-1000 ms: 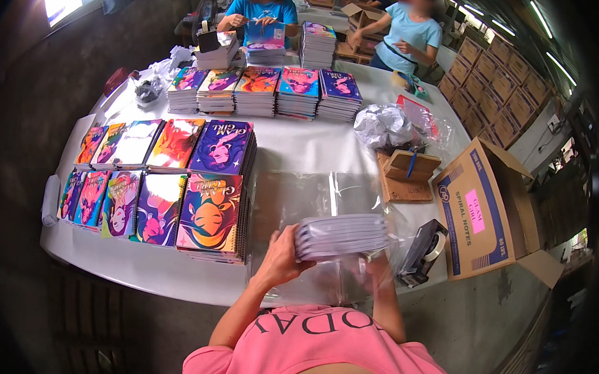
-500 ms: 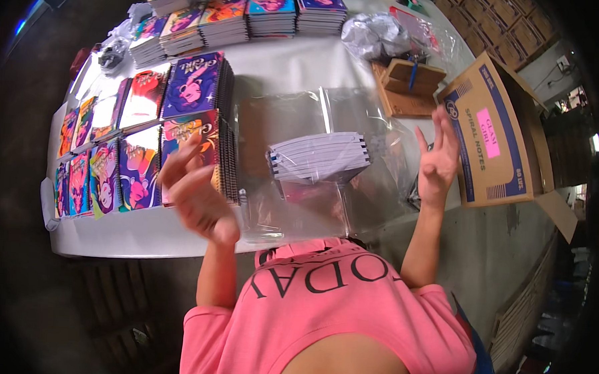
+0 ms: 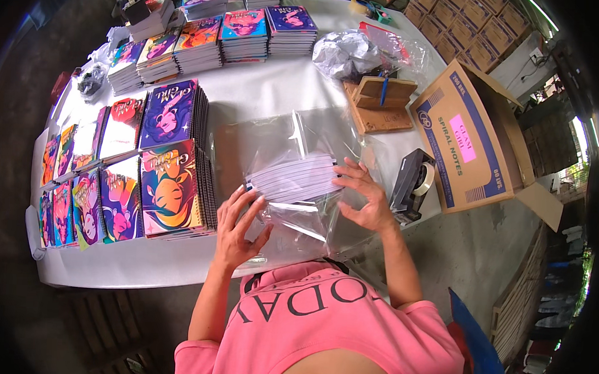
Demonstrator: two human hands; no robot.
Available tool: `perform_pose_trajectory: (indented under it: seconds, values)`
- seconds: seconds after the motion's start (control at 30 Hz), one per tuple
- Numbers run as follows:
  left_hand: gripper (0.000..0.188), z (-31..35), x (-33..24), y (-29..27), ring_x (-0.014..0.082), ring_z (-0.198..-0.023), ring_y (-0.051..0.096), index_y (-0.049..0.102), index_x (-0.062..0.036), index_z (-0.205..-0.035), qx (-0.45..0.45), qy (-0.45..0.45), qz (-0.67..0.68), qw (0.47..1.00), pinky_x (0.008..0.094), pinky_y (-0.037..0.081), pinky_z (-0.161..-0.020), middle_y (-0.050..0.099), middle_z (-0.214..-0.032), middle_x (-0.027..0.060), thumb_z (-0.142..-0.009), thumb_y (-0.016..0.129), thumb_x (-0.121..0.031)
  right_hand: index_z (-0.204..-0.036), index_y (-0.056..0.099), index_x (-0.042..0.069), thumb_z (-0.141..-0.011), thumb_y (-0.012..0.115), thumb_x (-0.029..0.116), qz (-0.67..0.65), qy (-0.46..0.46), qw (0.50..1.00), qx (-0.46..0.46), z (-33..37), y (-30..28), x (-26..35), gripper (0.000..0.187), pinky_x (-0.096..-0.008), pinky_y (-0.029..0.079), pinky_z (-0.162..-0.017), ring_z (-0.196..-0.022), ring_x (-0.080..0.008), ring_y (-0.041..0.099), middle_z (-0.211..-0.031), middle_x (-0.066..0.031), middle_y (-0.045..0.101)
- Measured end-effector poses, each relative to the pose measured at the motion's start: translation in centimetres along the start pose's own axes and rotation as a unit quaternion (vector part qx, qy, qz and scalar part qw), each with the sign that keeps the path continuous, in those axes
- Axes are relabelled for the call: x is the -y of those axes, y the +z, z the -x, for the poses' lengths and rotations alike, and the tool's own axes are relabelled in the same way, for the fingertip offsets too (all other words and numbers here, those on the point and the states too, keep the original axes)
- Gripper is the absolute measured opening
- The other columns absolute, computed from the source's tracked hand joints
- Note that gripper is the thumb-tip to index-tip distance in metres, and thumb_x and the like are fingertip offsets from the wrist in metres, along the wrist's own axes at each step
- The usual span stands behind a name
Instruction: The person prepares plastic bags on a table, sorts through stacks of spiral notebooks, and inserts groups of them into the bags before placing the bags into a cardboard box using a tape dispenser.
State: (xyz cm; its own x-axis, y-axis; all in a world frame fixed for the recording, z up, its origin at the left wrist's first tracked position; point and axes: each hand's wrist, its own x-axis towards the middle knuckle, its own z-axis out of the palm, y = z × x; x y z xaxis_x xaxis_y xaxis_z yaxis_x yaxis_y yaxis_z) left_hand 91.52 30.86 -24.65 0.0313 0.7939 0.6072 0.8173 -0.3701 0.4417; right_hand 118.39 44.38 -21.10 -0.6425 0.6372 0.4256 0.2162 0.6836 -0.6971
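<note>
At the near edge of the white table (image 3: 277,92), the left hand (image 3: 239,230) lies spread and flat on a clear plastic bag (image 3: 291,223), fingers loose, gripping nothing. The right hand (image 3: 366,196) is open too, its fingertips pressing the end of one stack of spiral notebooks (image 3: 293,179) that lies on the plastic between the two hands. Just left of the hands sit colourful notebook piles: three along the front row (image 3: 122,202), with the nearest one (image 3: 172,189) touching the plastic, and more behind, though their count blurs at the table's left end. Five further piles (image 3: 216,39) line the far side. To the right stand one black tape dispenser (image 3: 410,185), one open cardboard box (image 3: 465,137), one small cardboard stand (image 3: 378,103) and one heap of crumpled plastic (image 3: 349,52)
</note>
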Motion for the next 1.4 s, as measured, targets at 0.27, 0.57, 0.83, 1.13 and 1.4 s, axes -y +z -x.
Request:
perform_pose_trajectory:
  seconds: [0.27, 0.57, 0.83, 1.13, 1.4]
  values:
    - [0.072, 0.5, 0.4, -0.8, 0.0289, -0.124, 0.044, 0.051, -0.0052, -0.127, 0.013, -0.027, 0.082, 0.996, 0.0412, 0.032, -0.098, 0.049, -0.132, 0.0123, -0.057, 0.063, -0.015, -0.115, 0.062, 0.013, -0.061, 0.069, 0.002, 0.054, -0.029, 0.995, 0.075, -1.3, 0.4, 1.0, 0.056, -0.0420, 0.032, -0.106, -0.124, -0.0274, 0.046, -0.129, -0.0062, 0.054]
    - [0.087, -7.6, -1.0, -2.8, 0.0189, -0.120, 0.046, 0.040, -0.0160, -0.137, 0.327, 0.051, 0.037, 0.943, 0.0556, 0.026, -0.092, 0.045, -0.137, 0.0018, -0.053, 0.061, -0.029, -0.114, 0.065, 0.027, -0.062, 0.075, 0.016, 0.018, -0.093, 0.954, 0.285, -6.0, -0.1, 1.4, 0.053, -0.0435, 0.031, -0.106, -0.131, -0.0290, 0.035, -0.141, -0.0035, 0.042]
    - [0.103, -9.9, -0.5, -4.0, 0.0183, -0.129, 0.037, 0.032, -0.0215, -0.142, 0.401, 0.139, -0.029, 0.905, 0.0621, 0.023, -0.093, 0.035, -0.144, -0.0016, -0.050, 0.073, -0.044, -0.114, 0.064, 0.007, -0.075, 0.072, 0.015, -0.195, 0.235, 0.922, 0.238, -8.4, -2.4, -1.0, 0.041, -0.0330, 0.040, -0.098, -0.115, -0.0195, 0.052, -0.124, -0.0144, 0.056]
    - [0.102, -11.4, 0.6, -3.8, 0.0189, -0.135, 0.027, 0.030, -0.0227, -0.141, 0.433, 0.187, -0.039, 0.881, 0.0644, 0.025, -0.095, 0.030, -0.145, 0.0000, -0.051, 0.074, -0.041, -0.097, 0.068, 0.003, -0.082, 0.064, 0.007, -0.366, 0.139, 0.908, -0.151, -14.5, 1.8, 1.4, 0.016, -0.0250, 0.052, -0.071, -0.074, -0.0121, 0.065, -0.085, -0.0072, 0.069]
    - [0.110, -12.0, 1.0, -3.8, 0.0266, -0.139, 0.019, 0.027, -0.0301, -0.143, 0.438, 0.203, -0.014, 0.876, 0.0632, 0.021, -0.102, 0.019, -0.152, 0.0045, -0.047, 0.078, -0.035, -0.113, 0.057, 0.001, -0.087, 0.063, 0.020, 0.336, 0.335, 0.791, -0.386, 13.9, -8.4, -5.8, 0.033, -0.0281, 0.044, -0.088, -0.099, -0.0199, 0.058, -0.106, -0.0086, 0.062]
